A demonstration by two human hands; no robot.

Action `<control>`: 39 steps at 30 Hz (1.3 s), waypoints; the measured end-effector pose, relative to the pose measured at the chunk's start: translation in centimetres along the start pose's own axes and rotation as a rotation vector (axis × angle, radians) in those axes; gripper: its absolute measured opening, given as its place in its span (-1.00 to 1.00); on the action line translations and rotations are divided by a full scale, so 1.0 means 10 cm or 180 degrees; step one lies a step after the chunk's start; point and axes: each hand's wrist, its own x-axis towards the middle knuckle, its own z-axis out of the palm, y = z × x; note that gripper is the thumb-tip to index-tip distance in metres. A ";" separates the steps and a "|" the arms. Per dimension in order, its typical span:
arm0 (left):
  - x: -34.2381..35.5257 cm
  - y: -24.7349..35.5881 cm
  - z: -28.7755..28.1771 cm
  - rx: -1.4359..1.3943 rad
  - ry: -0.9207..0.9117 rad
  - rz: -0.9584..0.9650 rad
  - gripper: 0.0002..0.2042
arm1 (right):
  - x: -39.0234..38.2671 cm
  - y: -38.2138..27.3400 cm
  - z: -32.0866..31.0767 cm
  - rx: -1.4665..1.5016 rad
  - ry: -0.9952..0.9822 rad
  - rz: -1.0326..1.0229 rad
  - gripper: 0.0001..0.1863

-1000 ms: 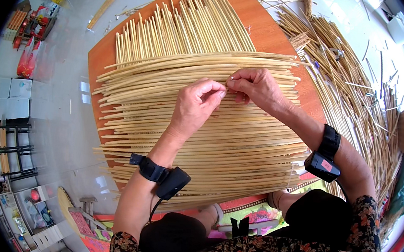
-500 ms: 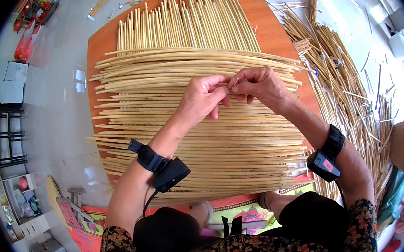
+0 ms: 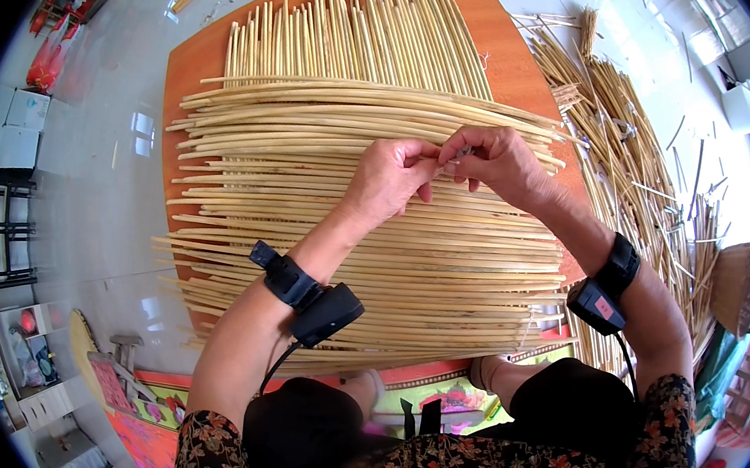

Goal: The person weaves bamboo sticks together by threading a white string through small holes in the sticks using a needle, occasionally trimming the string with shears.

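Observation:
My left hand (image 3: pixel 387 179) and my right hand (image 3: pixel 497 166) meet fingertip to fingertip above a layer of pale stalks. Both are closed in a pinch. A tiny pale, greyish bit shows between the right fingertips, too small to name; what the left fingers hold is hidden. Beneath them, long straw-coloured stalks (image 3: pixel 306 195) lie side by side, running left to right. They rest across other stalks (image 3: pixel 350 39) that point away from me and stick out at the far side. All lie on an orange-brown board (image 3: pixel 521 62).
A heap of loose stalks (image 3: pixel 636 143) covers the floor at the right, with a wicker basket (image 3: pixel 737 286) and a white bucket (image 3: pixel 748 107) beyond. At the left edge are a red bag (image 3: pixel 48 63) and a shelf (image 3: pixel 32 362). A colourful mat (image 3: pixel 152 444) lies near my feet.
Both hands have shifted slightly right together, still pinched at the fingertips. The left fingers have drawn closer together. The view has shifted a little; the stalks lie as before.

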 end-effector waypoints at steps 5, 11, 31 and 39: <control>0.00 0.00 0.04 0.0012 0.0154 0.0036 -0.81 | -0.03 0.02 0.05 -0.1248 0.0790 -0.0836 -0.90; 0.00 -0.02 0.04 0.0040 0.0149 -0.0010 -0.81 | -0.04 0.11 0.13 -0.2301 0.1330 -0.1472 -0.92; 0.01 0.01 -0.01 -0.0028 0.0118 0.0025 -0.79 | -0.03 0.22 0.28 0.0005 0.1334 -0.0414 -0.91; 0.08 -0.08 0.01 -0.0160 0.0142 0.0098 -0.83 | -0.05 0.26 0.27 0.0042 0.1235 -0.0423 -0.90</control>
